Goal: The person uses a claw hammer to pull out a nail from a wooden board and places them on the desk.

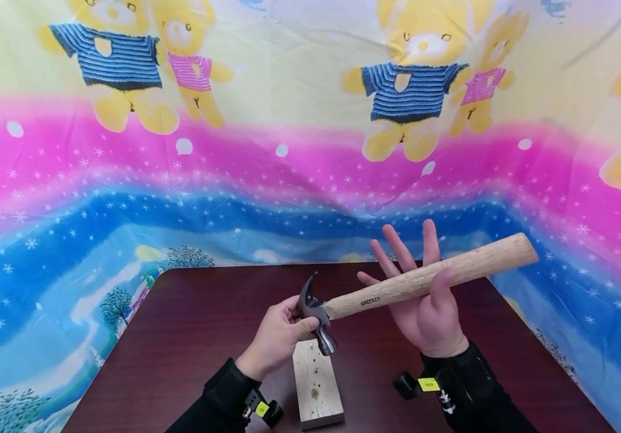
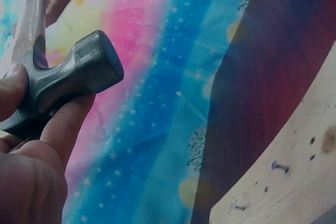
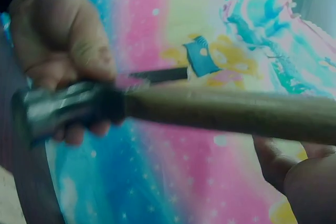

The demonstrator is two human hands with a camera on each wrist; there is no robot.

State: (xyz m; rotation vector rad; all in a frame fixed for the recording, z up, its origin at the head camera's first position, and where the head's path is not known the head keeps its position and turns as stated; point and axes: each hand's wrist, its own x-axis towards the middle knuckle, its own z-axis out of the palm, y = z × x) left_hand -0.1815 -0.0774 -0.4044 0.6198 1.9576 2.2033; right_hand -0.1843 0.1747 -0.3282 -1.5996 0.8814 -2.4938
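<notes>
A claw hammer (image 1: 386, 294) with a pale wooden handle and a dark metal head is held above the table. My left hand (image 1: 269, 340) grips its head between thumb and fingers, and the left wrist view shows the striking face (image 2: 107, 61) pointing away from the fingers. Behind the handle, my right hand (image 1: 424, 322) has its fingers spread and straight, with its thumb over the near side of the wood. Below the hammer lies a pale wooden block (image 1: 318, 385) with dark spots and holes. Nails (image 2: 281, 167) stick out of it in the left wrist view.
The dark reddish-brown table (image 1: 191, 337) carries the block near its front. Behind and around it hangs a colourful cloth (image 1: 267, 180) printed with bears and snowflakes. Each wrist wears a black camera band with a yellow label.
</notes>
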